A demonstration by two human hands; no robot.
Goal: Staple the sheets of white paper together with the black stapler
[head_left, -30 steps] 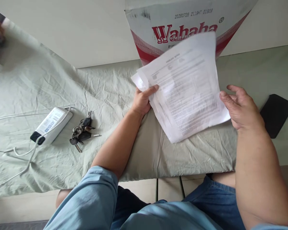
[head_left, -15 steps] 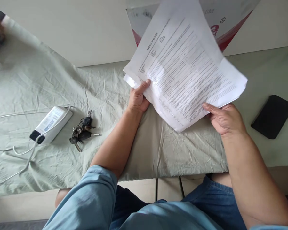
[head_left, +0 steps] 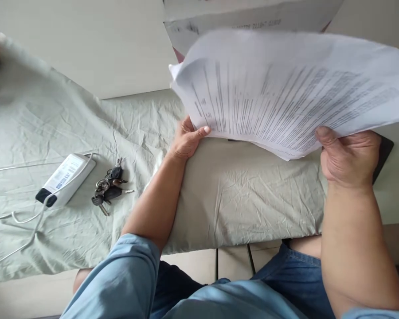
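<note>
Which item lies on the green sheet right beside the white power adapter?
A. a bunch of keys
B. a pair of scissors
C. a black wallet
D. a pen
A: a bunch of keys lies on the green sheet just to the right of the white power adapter, well clear of the left hand holding the papers.

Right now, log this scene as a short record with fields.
left hand: left hand grips the near left edge of the papers
right hand: right hand grips the papers' near right edge
papers: printed sheets, lifted off the cloth, print blurred
left of the arms: keys, white charger with cable
behind the papers: box
under right hand: dark flat thing, mostly hidden
</note>
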